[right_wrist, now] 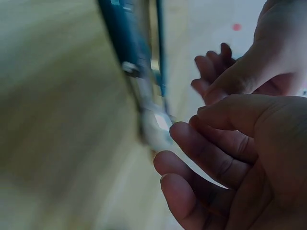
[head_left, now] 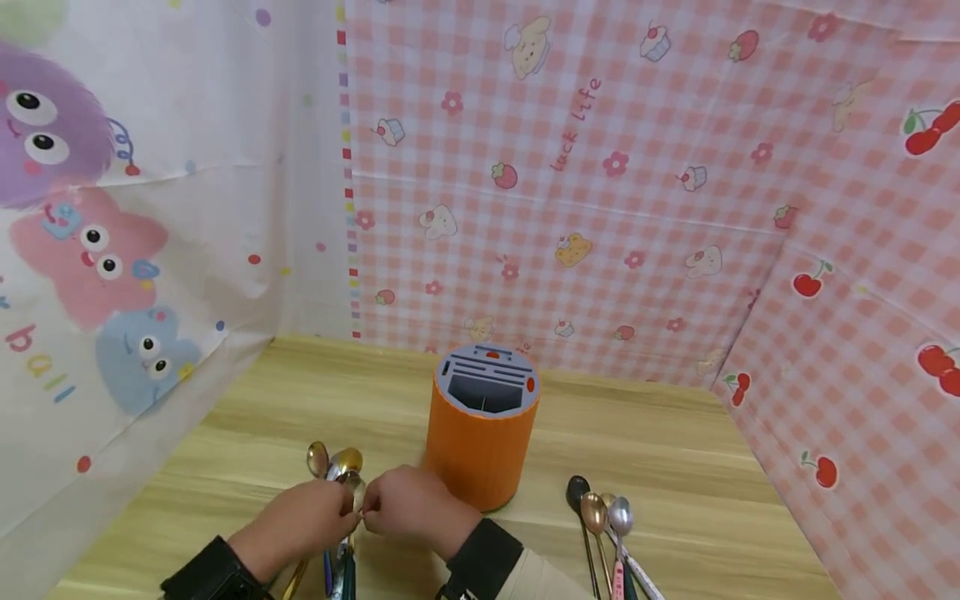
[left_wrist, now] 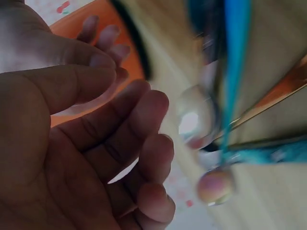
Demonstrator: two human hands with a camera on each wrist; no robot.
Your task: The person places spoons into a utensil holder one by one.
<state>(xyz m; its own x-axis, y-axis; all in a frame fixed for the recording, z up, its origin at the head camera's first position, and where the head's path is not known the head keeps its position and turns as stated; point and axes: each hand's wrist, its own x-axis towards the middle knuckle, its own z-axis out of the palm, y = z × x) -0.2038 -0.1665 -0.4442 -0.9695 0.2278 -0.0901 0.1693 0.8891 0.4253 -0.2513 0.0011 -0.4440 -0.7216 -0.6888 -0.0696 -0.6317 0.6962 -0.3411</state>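
Note:
My left hand [head_left: 303, 521] and right hand [head_left: 416, 508] meet fingertip to fingertip over the left group of spoons. In the left wrist view, the left thumb and index finger come together against the right hand's tips, the other fingers loosely curled. I cannot tell whether anything small is pinched between them. Under and beside the hands lie a brownish-gold spoon [head_left: 317, 458], a yellow-gold spoon [head_left: 347, 460] and a silvery spoon [head_left: 356, 490]. Their handles, partly hidden by the left hand, include a blue one [head_left: 327, 573] and a dark green one [head_left: 349, 577].
Just beyond the right hand stands an orange cylindrical utensil holder [head_left: 480, 450] with a slotted grey top [head_left: 487, 354]. To its right lie a black spoon [head_left: 577, 490], a copper spoon [head_left: 595, 512] and a silver spoon [head_left: 621, 515]. Patterned cloths [head_left: 570, 192] wall the wooden table [head_left: 660, 433].

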